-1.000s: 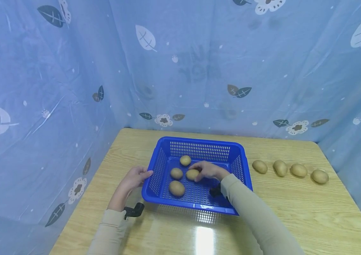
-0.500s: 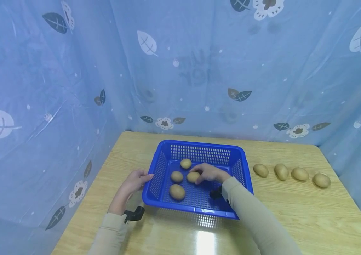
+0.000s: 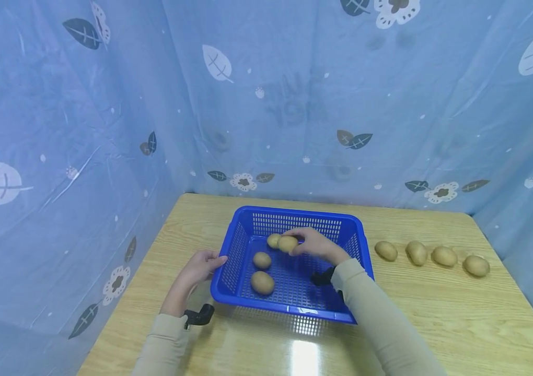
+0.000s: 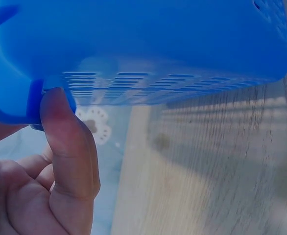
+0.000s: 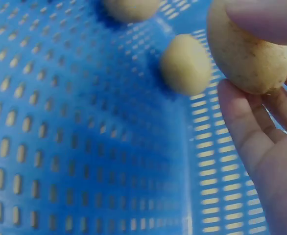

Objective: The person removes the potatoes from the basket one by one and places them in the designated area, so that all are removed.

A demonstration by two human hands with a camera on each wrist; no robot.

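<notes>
A blue plastic basket with slotted walls stands on the table. My left hand grips its left rim; in the left wrist view the fingers and thumb pinch that rim. Inside the basket my right hand holds a potato between thumb and fingers, and the right wrist view shows this potato lifted off the basket floor. Three other potatoes lie in the basket's left part: a small one at the back, partly hidden behind the held one, a round one and a larger one in front.
Several potatoes lie in a row on the wooden table to the right of the basket. A blue patterned curtain hangs behind and at both sides of the table. A black wrist camera sits below the left hand.
My right hand has raised the potato from the basket floor and moved it slightly towards the back. The left hand keeps its grip on the rim.
</notes>
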